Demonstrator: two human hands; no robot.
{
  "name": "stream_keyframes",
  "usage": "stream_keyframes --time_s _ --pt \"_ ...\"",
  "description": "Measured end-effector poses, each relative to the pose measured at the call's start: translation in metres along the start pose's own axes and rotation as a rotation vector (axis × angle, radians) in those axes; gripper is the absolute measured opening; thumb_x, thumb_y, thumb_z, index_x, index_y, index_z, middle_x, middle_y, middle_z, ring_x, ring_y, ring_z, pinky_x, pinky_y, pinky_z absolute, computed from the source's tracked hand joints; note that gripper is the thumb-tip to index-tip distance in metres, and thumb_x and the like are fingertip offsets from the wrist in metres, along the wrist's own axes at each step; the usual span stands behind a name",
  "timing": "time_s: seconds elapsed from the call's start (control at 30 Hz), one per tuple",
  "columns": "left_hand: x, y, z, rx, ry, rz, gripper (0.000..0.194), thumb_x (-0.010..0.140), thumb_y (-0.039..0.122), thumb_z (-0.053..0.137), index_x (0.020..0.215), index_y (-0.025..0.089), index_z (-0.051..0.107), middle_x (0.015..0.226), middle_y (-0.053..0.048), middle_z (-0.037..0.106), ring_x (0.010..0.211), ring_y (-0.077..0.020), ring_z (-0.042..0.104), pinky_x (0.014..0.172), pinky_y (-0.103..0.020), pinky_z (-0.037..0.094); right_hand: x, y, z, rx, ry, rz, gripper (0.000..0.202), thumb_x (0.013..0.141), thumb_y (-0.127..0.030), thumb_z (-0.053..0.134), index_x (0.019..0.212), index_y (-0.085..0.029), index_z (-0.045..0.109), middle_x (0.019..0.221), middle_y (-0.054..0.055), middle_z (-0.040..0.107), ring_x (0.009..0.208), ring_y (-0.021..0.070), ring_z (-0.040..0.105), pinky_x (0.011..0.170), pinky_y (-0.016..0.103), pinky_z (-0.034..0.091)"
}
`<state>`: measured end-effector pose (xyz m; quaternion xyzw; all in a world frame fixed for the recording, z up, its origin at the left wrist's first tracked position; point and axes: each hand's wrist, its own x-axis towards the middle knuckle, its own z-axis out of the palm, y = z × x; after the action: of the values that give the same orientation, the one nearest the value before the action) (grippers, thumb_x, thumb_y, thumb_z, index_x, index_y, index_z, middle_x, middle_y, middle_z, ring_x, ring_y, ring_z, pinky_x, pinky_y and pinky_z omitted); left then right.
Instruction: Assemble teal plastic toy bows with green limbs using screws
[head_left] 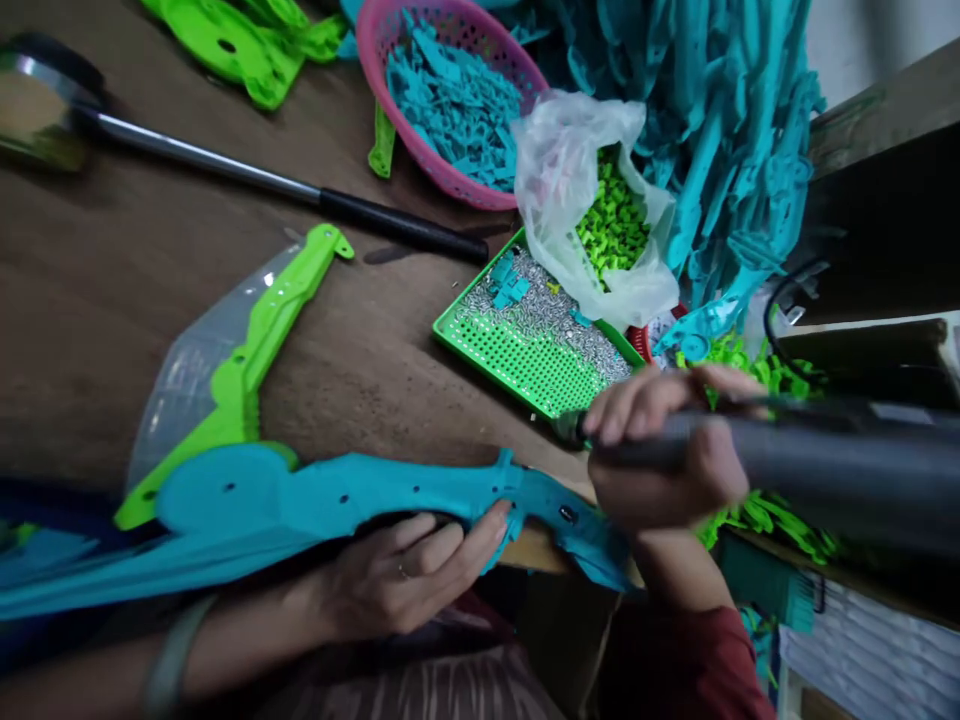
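Observation:
A long blue plastic piece lies along the table's near edge, over a green part with a clear panel. My left hand, with a ring on one finger, holds the blue piece from its near side, close to its handle-like end. My right hand is wrapped round a dark cylindrical power tool, blurred by motion. The tool's tip points left, by the near corner of a green tray of small metal bits and a few blue pieces. The tip is apart from the blue piece.
A pink basket of blue bits stands behind the tray, beside a plastic bag of small green parts. Blue pieces are piled at the back right. A black-handled metal rod crosses the table. Green parts lie behind it.

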<state>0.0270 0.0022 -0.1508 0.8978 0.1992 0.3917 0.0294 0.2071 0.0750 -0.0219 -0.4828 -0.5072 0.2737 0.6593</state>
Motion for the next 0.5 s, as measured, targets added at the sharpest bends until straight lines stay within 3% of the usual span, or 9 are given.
stream_keyframes --time_s 0.07,0.17,0.3,0.43,0.5 --pt "-0.002 0.000 -0.001 0.014 -0.032 -0.010 0.027 0.094 0.028 0.056 0.114 0.028 0.074 0.145 0.004 0.060 0.085 -0.0130 0.055 0.082 -0.026 0.049 -0.021 -0.024 0.001 -0.040 -0.105 0.128 0.017 0.087 -0.034 0.059 0.104 -0.036 0.055 0.055 -0.006 0.046 0.040 0.0151 0.048 0.038 0.030 0.046" --pt "-0.004 -0.001 -0.001 -0.003 -0.031 0.030 0.029 0.092 0.028 0.056 0.116 0.026 0.073 0.142 -0.001 0.062 0.083 -0.0127 0.056 0.078 -0.026 0.048 -0.047 -0.037 0.001 -0.007 -0.170 0.155 0.031 0.086 -0.036 0.062 0.116 -0.037 0.053 0.057 -0.006 0.049 0.041 0.0160 0.051 0.038 0.031 0.047" --pt "-0.002 -0.004 -0.001 -0.050 -0.023 0.046 0.028 0.093 0.026 0.054 0.113 0.025 0.073 0.138 -0.002 0.065 0.083 -0.0137 0.057 0.072 -0.026 0.048 -0.065 -0.019 0.005 0.008 -0.232 0.133 0.032 0.086 -0.032 0.061 0.116 -0.036 0.053 0.058 -0.005 0.050 0.044 0.0159 0.054 0.040 0.029 0.049" --pt "0.000 -0.001 0.000 -0.142 0.040 -0.016 0.025 0.092 0.019 0.053 0.107 0.025 0.073 0.125 -0.001 0.071 0.081 -0.0131 0.057 0.076 -0.027 0.048 -0.079 0.009 0.007 0.037 -0.148 0.110 0.029 0.084 -0.034 0.063 0.111 -0.036 0.055 0.059 -0.005 0.054 0.042 0.0167 0.054 0.037 0.030 0.048" --pt "-0.001 0.001 0.001 -0.171 0.045 -0.043 0.025 0.093 0.016 0.051 0.102 0.023 0.073 0.120 -0.002 0.072 0.082 -0.0139 0.058 0.081 -0.027 0.047 -0.080 0.019 0.000 0.069 -0.283 0.129 0.021 0.084 -0.033 0.062 0.104 -0.035 0.056 0.060 -0.003 0.059 0.046 0.0193 0.061 0.042 0.033 0.054"
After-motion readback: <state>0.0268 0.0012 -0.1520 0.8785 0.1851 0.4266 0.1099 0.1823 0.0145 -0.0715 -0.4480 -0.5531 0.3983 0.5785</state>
